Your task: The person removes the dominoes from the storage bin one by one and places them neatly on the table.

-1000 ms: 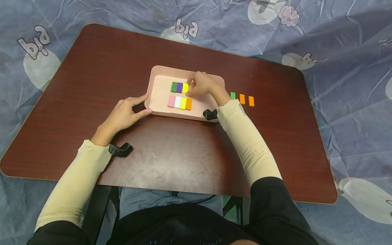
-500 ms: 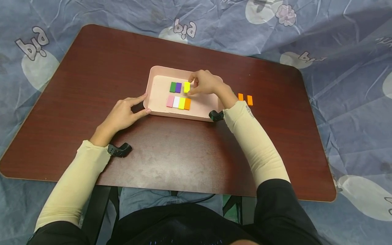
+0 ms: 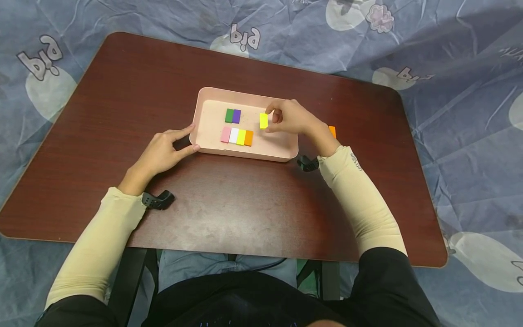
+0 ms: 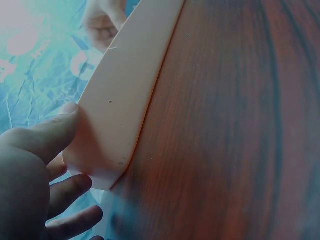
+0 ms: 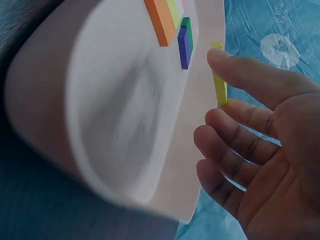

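Observation:
Between thumb and index finger, my right hand point(image 3: 292, 117) pinches a yellow block point(image 3: 263, 121), raised over the right half of the pink tray point(image 3: 261, 156); the right wrist view shows this block point(image 5: 219, 80) edge-on. My left hand point(image 3: 161, 152) touches the tray's left end with thumb and index finger spread apart. Inside the tray, a green block point(image 3: 229, 115) and a purple block point(image 3: 236, 116) stand side by side. Nearer me is a row of pink point(image 3: 225, 134), white point(image 3: 234, 135), yellow point(image 3: 241, 136) and orange point(image 3: 248, 137) blocks.
An orange block point(image 3: 333, 131) shows on the brown table point(image 3: 229, 204) just beyond my right wrist, which partly covers it. A blue patterned cloth point(image 3: 163, 18) surrounds the table.
The yellow block has left the purple block's side and moved right in my right hand. My right forearm has shifted right, now hiding more blocks on the table. The left hand stays put.

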Demonstrator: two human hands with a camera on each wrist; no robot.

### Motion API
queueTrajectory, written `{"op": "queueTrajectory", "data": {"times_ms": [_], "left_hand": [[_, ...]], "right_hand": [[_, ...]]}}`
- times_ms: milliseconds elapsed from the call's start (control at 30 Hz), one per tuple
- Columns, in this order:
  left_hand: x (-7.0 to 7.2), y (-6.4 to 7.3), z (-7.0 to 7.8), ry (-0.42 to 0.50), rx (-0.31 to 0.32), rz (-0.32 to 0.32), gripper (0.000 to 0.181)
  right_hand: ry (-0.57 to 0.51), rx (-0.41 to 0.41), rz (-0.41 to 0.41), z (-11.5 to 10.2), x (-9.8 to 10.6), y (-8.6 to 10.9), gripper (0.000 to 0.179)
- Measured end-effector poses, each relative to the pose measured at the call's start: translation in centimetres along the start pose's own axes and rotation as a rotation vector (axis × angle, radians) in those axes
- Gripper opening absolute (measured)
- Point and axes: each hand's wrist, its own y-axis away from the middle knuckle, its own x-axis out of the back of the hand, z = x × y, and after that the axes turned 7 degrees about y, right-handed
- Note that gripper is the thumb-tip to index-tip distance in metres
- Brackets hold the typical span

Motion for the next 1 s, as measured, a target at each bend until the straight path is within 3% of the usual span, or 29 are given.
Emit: {"op": "queueTrajectory", "data": {"times_ms": [233,567,1000], "left_hand": [[-0.2,-0.2,-0.1,-0.015,-0.009,0.017,0.065],[0.0,-0.1,0.1,-0.01,-0.012,0.025,0.064],[-0.1,-0.2,-0.1,-0.025,-0.019,0.043,0.064]], "right_hand": [[-0.015,-0.008,0.042,1.2,0.9,2.5,0.04],[-0.047,-0.106,0.113,4.0,1.8,6.2,0.039],[-0.085,-0.178,0.141,6.7,1.8,8.7,0.041]]}}
